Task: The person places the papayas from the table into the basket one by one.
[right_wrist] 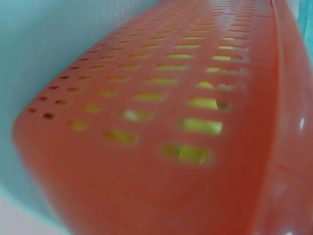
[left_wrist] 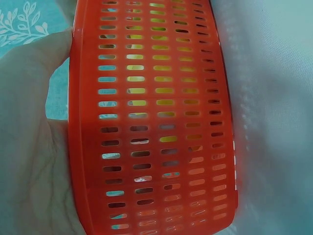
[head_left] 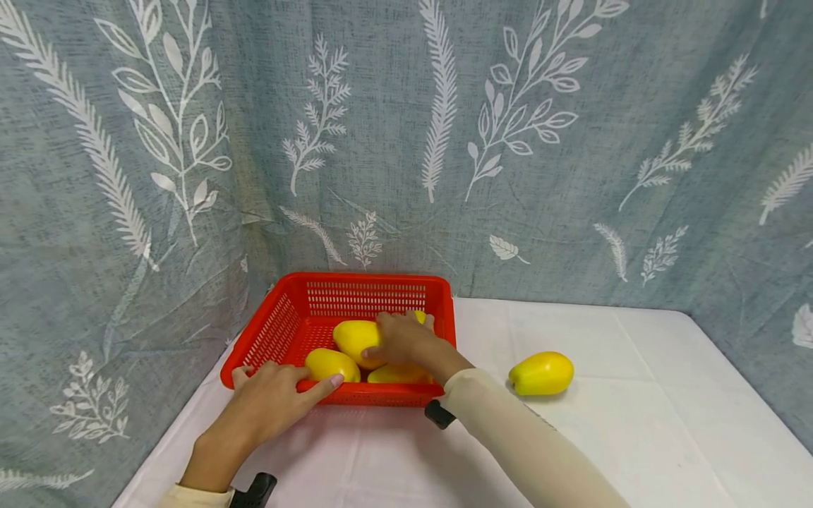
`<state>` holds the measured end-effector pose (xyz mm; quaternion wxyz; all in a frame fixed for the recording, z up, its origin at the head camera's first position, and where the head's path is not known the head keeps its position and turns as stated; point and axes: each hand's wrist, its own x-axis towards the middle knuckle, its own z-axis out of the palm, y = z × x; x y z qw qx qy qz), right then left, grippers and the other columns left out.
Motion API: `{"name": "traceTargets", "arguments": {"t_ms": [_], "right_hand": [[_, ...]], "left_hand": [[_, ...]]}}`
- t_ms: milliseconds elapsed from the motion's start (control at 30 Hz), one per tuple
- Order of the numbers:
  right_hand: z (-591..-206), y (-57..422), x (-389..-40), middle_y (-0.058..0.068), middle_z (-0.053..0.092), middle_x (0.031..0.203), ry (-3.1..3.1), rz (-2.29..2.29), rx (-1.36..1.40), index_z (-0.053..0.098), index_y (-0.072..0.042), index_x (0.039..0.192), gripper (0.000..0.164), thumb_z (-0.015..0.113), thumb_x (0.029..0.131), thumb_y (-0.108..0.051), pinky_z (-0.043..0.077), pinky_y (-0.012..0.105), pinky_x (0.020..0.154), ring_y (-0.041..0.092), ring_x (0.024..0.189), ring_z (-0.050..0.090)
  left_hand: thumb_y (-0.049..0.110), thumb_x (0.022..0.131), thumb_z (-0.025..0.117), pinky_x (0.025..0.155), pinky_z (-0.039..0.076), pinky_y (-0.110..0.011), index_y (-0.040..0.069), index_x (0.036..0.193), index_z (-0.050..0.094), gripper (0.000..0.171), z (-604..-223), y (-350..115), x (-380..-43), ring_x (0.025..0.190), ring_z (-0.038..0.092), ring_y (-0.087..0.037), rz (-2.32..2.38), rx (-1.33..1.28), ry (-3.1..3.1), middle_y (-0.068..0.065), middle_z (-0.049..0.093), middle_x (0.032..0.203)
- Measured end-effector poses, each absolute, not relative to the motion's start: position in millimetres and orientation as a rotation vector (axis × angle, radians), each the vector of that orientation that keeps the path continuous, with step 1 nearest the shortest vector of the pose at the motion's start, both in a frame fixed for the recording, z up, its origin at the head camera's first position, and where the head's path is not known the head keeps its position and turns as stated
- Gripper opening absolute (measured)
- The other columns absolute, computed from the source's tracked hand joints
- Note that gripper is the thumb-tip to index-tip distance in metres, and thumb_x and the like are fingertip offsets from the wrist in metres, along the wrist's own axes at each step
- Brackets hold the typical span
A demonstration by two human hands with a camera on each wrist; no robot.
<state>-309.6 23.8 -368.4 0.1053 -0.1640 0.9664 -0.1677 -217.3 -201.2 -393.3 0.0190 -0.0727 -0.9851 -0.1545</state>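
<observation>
A red perforated plastic basket (head_left: 267, 335) holds several yellow papayas (head_left: 332, 363). My left hand (head_left: 269, 402) holds the front-left part of its rim, thumb stretched to the right along it. The left wrist view shows the basket's slotted wall (left_wrist: 161, 122), with fingers dimly visible through the slots. Inside the basket's right side, my right hand (head_left: 406, 340) reaches down with its fingers about a papaya (head_left: 420, 317), mostly hidden beneath it. Through the slots in the right wrist view, yellow fruit (right_wrist: 200, 126) shows; the hand itself is hidden there.
One more yellow papaya (head_left: 542, 374) with a greenish end lies on the white tablecloth (head_left: 610, 437) to the basket's right. A grey-green curtain (head_left: 381, 141) with white leaf prints hangs behind the table and along both sides.
</observation>
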Motion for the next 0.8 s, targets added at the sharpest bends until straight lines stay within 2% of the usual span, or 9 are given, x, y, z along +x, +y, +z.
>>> {"name": "traceTargets", "arguments": {"t_ms": [233, 300, 400, 533, 667, 800], "right_hand": [[-360, 44, -308, 0.007, 0.061, 0.151, 2.851, -0.662, -0.554, 0.052, -0.015, 0.156, 0.072, 0.076, 0.096, -0.046, 0.026, 0.067, 0.117, 0.04, 0.147, 0.044], [-357, 52, -307, 0.008, 0.065, 0.146, 2.851, -0.725, -0.581, 0.051, -0.014, 0.156, 0.072, 0.076, 0.097, -0.045, 0.028, 0.066, 0.114, 0.041, 0.146, 0.043], [-351, 66, -307, 0.009, 0.063, 0.148, 2.858, -0.795, -0.629, 0.05, -0.011, 0.157, 0.072, 0.075, 0.098, -0.044, 0.029, 0.066, 0.11, 0.041, 0.143, 0.045], [-344, 88, -308, 0.01, 0.055, 0.157, 2.878, -0.875, -0.68, 0.05, -0.009, 0.156, 0.071, 0.074, 0.099, -0.043, 0.028, 0.07, 0.113, 0.042, 0.144, 0.046], [-340, 116, -304, 0.012, 0.058, 0.154, 2.858, -1.025, -0.708, 0.053, -0.01, 0.154, 0.067, 0.073, 0.099, -0.042, 0.036, 0.065, 0.116, 0.037, 0.143, 0.051], [-339, 146, -295, 0.012, 0.057, 0.154, 2.816, -1.175, -0.709, 0.053, -0.011, 0.154, 0.067, 0.075, 0.099, -0.041, 0.046, 0.06, 0.111, 0.037, 0.144, 0.05]], "left_hand": [[0.083, 0.094, 0.049, 0.079, 0.03, -0.057, 0.01, 0.115, 0.08, 0.082, -392, -200, -220, 0.1, 0.065, -0.028, -0.481, -0.224, -3.074, -0.003, 0.074, 0.101], [0.084, 0.094, 0.048, 0.079, 0.03, -0.058, 0.011, 0.114, 0.08, 0.083, -391, -201, -220, 0.099, 0.065, -0.027, -0.479, -0.223, -3.074, -0.002, 0.074, 0.099], [0.085, 0.093, 0.048, 0.079, 0.029, -0.058, 0.01, 0.114, 0.08, 0.084, -390, -201, -221, 0.099, 0.066, -0.027, -0.472, -0.223, -3.067, -0.003, 0.074, 0.1], [0.084, 0.094, 0.048, 0.077, 0.028, -0.055, 0.012, 0.109, 0.08, 0.08, -390, -201, -222, 0.094, 0.066, -0.024, -0.46, -0.214, -3.066, 0.001, 0.07, 0.089], [0.084, 0.094, 0.048, 0.076, 0.027, -0.053, 0.015, 0.101, 0.08, 0.076, -391, -200, -222, 0.088, 0.064, -0.02, -0.46, -0.215, -3.067, 0.005, 0.064, 0.079], [0.084, 0.094, 0.048, 0.076, 0.026, -0.053, 0.017, 0.097, 0.078, 0.073, -392, -198, -222, 0.086, 0.063, -0.019, -0.472, -0.221, -3.065, 0.005, 0.061, 0.076]]}}
